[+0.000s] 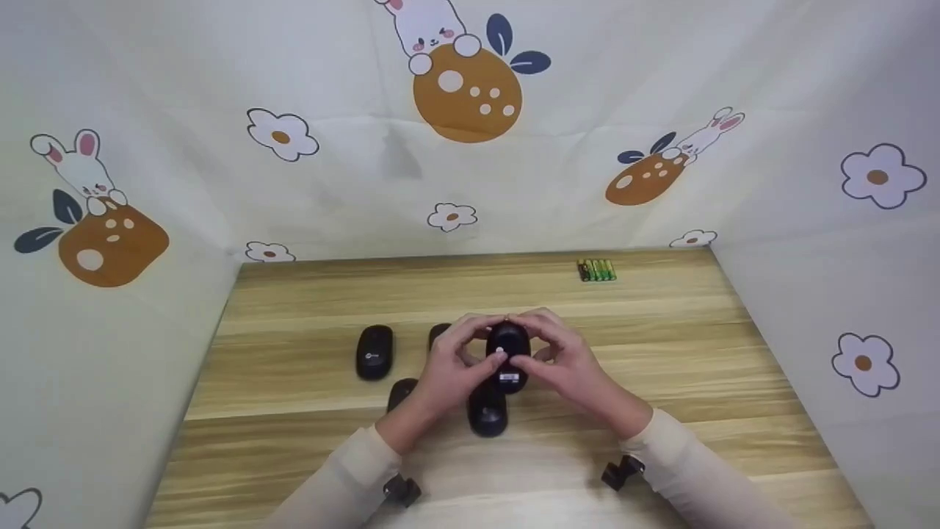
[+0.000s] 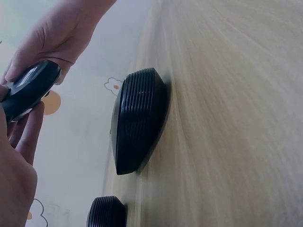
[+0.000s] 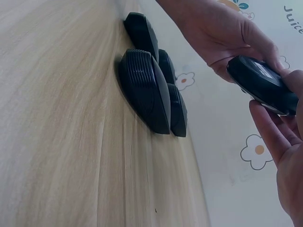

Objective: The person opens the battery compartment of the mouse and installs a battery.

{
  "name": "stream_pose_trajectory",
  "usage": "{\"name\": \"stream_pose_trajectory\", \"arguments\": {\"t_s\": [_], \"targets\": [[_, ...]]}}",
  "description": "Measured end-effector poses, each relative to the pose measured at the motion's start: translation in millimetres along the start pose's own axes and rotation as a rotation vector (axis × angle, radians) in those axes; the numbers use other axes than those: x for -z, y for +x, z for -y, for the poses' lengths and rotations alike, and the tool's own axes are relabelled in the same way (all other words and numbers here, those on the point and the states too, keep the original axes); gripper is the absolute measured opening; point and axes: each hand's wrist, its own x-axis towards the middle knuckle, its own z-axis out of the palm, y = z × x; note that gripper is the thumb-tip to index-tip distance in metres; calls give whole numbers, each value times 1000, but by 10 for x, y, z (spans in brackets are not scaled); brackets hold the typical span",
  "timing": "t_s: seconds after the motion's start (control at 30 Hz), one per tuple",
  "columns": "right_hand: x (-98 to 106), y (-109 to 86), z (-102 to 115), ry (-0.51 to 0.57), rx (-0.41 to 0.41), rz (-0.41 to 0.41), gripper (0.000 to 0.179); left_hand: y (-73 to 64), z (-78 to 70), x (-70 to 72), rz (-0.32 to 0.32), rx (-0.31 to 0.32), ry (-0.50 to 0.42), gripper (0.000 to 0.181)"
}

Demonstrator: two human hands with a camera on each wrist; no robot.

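A black computer mouse (image 1: 508, 338) is held up over the table between both hands, its underside with a white label turned up toward the head camera. The left hand (image 1: 457, 364) grips its left side, thumb on the underside and fingers curled round the far end. From the right, the right hand (image 1: 571, 360) holds it in the same way, the two thumbs close together. In the right wrist view the held mouse (image 3: 262, 85) is well off the table. Just below it in the head view lies another black mouse (image 1: 488, 415).
More black mice lie on the wooden table (image 1: 698, 367): one at the left (image 1: 374, 353), and two partly hidden by the left hand and forearm. A row of several green batteries (image 1: 596, 270) lies near the back edge. Printed cloth walls (image 1: 352, 184) enclose the table's back and sides.
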Motion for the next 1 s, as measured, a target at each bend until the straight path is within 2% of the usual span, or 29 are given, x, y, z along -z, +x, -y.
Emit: {"name": "stream_pose_trajectory", "arguments": {"t_s": [0.2, 0.8, 1.0], "targets": [[-6, 8, 1, 55, -27, 7, 58, 9, 18, -6, 11, 34, -63, 49], [29, 18, -8, 51, -69, 19, 51, -2, 18, -20, 8, 65, -62, 48], [54, 17, -1, 53, -68, 15, 46, -3, 22, -32, 15, 59, -13, 48]]}}
